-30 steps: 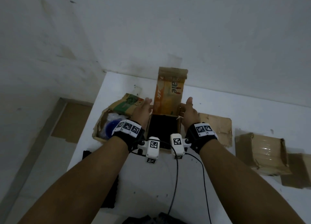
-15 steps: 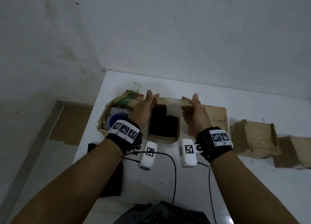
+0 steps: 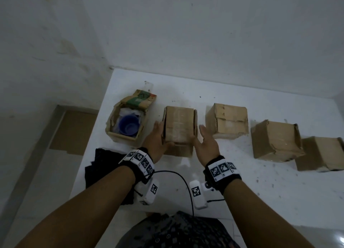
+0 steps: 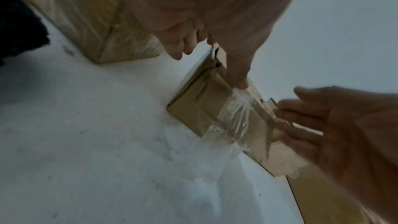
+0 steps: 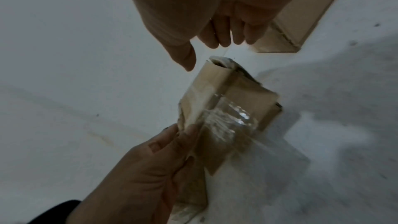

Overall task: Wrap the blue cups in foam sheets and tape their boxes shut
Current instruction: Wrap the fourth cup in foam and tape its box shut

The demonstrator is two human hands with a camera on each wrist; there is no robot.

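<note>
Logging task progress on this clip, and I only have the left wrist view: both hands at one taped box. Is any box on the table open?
Observer: Yes. In the head view the open box stands just left of the taped box, which sits between the left hand and the right hand.
Operator: Anything inside it?
Observer: A blue cup, mouth up, with white foam sheet around it.
Operator: How many boxes in all?
Observer: Five in a row on the white table; three more closed boxes stand to the right of the right hand.
</note>
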